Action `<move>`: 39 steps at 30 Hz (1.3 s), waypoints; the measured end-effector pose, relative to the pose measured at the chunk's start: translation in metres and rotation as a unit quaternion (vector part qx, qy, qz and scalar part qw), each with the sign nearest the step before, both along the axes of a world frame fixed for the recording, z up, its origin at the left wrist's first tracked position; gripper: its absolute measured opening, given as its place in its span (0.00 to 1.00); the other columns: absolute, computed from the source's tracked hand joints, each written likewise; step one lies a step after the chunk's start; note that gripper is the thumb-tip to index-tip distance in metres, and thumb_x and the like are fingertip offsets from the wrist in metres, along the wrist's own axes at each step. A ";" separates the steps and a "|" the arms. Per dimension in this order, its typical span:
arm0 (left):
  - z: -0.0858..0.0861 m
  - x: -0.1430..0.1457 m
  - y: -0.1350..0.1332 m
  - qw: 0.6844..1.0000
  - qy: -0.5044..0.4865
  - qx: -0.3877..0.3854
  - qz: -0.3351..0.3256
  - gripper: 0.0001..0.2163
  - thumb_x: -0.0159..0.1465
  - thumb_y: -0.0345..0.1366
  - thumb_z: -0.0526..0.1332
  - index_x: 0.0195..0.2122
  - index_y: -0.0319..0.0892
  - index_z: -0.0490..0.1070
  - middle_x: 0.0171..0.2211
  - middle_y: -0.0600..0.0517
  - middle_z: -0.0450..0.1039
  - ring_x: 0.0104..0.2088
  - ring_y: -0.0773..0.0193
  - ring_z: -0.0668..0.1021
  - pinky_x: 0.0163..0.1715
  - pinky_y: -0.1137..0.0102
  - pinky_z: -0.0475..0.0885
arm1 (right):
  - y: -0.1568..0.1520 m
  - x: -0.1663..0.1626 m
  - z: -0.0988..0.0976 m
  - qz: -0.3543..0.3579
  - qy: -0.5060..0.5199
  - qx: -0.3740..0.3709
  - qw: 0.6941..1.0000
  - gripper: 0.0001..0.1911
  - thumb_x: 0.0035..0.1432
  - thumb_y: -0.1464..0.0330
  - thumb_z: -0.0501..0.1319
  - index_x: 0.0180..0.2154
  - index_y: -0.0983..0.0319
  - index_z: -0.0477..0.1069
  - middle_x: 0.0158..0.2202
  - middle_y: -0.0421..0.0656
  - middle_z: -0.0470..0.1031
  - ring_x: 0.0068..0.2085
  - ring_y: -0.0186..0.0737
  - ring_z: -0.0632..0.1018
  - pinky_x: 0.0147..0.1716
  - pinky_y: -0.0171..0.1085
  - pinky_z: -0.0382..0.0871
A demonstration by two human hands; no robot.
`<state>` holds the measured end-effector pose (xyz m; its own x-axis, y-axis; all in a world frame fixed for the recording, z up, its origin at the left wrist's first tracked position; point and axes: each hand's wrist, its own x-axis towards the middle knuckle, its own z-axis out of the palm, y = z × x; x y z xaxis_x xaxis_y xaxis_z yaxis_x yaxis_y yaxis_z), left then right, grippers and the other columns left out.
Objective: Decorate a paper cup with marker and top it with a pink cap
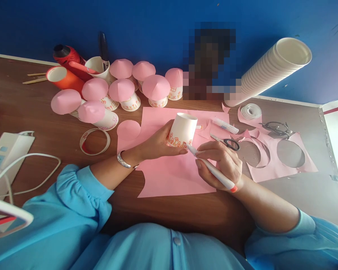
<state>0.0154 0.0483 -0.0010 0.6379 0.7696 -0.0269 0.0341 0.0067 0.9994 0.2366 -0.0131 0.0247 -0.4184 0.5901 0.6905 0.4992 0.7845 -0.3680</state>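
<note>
My left hand [160, 140] is closed around a white paper cup [184, 127], turned upside down over pink paper [174, 176]. Orange-red flowers and grass are drawn along the cup's wide lower edge. In my right hand [222, 165] is a white felt-tip pen [214, 172] with an orange-red end, its tip at the drawn band on the cup. Beside the left wrist lies a pink paper disc [129, 129]. Several decorated cups with pink cone roofs [125, 90] stand at the back left.
A tall stack of paper cups [267, 73] leans at the back right. Scissors [227, 142], a glue tube [225, 125], a tape roll [251, 111], eyeglasses [277, 128] and cut pink scraps [281, 157] lie right. A cardboard ring [95, 141] and power strip [8, 157] are left.
</note>
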 end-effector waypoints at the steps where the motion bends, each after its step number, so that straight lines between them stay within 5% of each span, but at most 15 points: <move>1: 0.000 0.000 0.000 1.000 0.004 -0.001 0.003 0.30 0.61 0.46 0.75 0.60 0.42 0.67 0.52 0.43 0.75 0.50 0.52 0.77 0.43 0.64 0.75 | 0.000 0.000 0.000 0.001 0.000 0.001 1.000 0.10 0.63 0.76 0.62 0.45 0.60 0.70 0.33 0.44 0.79 0.31 0.39 0.83 0.26 0.36 0.78; 12: 0.008 0.001 -0.001 1.000 0.010 -0.011 -0.002 0.29 0.62 0.45 0.74 0.59 0.42 0.68 0.49 0.44 0.75 0.46 0.55 0.76 0.41 0.65 0.73 | 0.001 0.000 0.001 0.012 0.011 -0.007 1.000 0.10 0.61 0.76 0.63 0.45 0.60 0.71 0.33 0.44 0.80 0.30 0.40 0.83 0.25 0.36 0.78; 39: -0.003 -0.001 -0.001 1.000 0.009 0.011 0.009 0.31 0.60 0.46 0.76 0.60 0.43 0.68 0.53 0.42 0.76 0.48 0.52 0.79 0.43 0.63 0.76 | 0.001 0.000 0.000 0.020 0.010 -0.007 1.000 0.15 0.60 0.77 0.63 0.48 0.59 0.71 0.33 0.43 0.79 0.30 0.40 0.82 0.25 0.37 0.78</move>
